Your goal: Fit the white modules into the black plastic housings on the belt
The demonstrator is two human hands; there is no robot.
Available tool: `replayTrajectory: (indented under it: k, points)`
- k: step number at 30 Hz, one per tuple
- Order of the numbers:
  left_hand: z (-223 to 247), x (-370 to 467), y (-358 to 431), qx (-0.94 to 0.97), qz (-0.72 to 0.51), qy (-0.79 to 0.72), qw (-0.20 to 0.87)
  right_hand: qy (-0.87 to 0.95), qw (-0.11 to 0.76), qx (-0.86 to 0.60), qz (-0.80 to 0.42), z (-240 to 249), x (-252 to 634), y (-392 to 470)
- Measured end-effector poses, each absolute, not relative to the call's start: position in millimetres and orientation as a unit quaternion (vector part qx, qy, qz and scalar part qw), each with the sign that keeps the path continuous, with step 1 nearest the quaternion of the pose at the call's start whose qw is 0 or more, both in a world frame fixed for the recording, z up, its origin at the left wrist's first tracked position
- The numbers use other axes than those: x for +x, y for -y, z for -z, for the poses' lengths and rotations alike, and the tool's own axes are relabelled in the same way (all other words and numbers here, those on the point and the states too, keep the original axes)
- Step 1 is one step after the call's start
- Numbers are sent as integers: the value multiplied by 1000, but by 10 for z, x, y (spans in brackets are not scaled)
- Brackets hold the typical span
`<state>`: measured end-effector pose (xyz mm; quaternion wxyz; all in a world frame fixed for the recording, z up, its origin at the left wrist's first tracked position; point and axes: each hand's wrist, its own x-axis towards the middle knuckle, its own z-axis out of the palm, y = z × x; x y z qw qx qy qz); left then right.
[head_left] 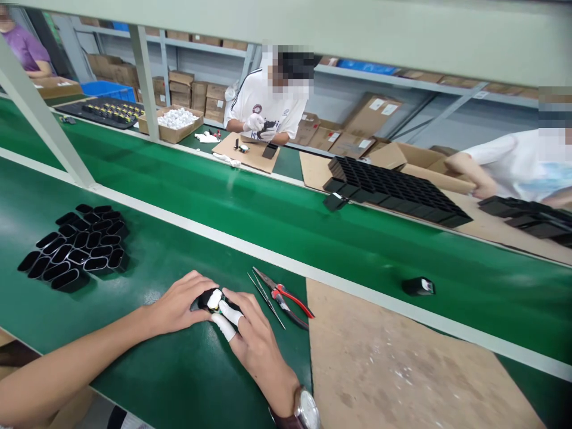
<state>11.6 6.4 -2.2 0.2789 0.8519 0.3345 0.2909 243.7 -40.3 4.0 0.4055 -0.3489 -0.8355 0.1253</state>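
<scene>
Both hands meet over the green table point(179, 369) around a small black housing point(205, 299) with a white piece point(215, 298) at its top. My left hand point(181, 302) grips the housing from the left, fingers wrapped round its far side. My right hand point(250, 325), with white finger cots on two fingers and a watch at the wrist, presses its fingertips on the white piece and the housing's right side. Tweezers point(268, 302) and red-and-black pliers point(283, 297) lie just right of the hands.
Hollow black housings point(80, 241) stand grouped at left. A brown board point(402, 357) lies at right. One black unit point(419, 286) rests on the green belt point(250, 208). Across it, people work beside rows of black housings point(393, 190) and a box of white parts point(172, 132).
</scene>
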Motion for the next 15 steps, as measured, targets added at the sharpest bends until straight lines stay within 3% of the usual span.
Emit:
replayTrajectory:
  k: [8, 15]
  points:
    - [15, 98, -71, 841, -299, -336, 300, 838, 380, -367, -138, -41, 2314, 366]
    - [-61, 103, -80, 829, -276, -284, 395, 794, 413, -392, -212, -7, 2389, 366]
